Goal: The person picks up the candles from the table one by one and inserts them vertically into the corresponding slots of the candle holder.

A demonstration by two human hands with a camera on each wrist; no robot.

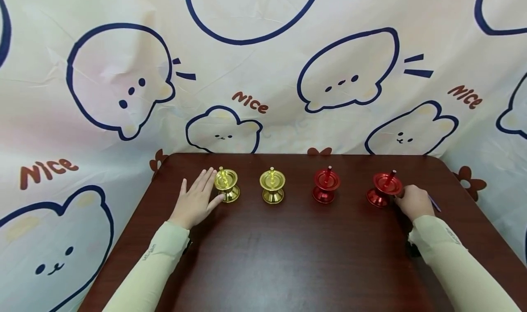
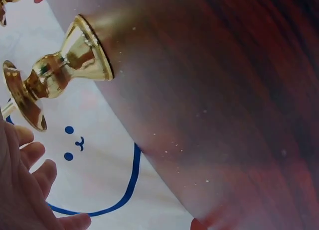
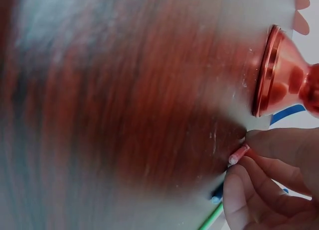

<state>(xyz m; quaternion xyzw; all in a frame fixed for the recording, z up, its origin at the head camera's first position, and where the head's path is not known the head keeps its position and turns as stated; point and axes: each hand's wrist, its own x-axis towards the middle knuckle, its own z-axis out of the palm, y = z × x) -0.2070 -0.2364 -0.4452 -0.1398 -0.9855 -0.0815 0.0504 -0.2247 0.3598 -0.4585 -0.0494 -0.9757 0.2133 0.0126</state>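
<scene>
Two gold candle holders and two red ones stand upright in a row on the table. My left hand [image 1: 194, 204] is beside the leftmost gold candle holder [image 1: 230, 194], fingers straight and thumb spread; whether it touches the holder I cannot tell. The second gold candle holder [image 1: 273, 196] and the nearer red candle holder [image 1: 324, 195] stand between the hands. Just right of the rightmost red candle holder [image 1: 379, 197], my right hand [image 1: 415, 203] has its fingers curled. In the right wrist view its thumb and fingers pinch a small pink stick [image 3: 238, 154].
Beside the right fingers lie a dark blue stick [image 3: 218, 194] and a green stick [image 3: 212, 217]. A bluish stick [image 1: 434, 204] shows past the right hand in the head view. The dark wooden table [image 1: 288, 257] meets a printed cloth [image 1: 280, 74] at its back.
</scene>
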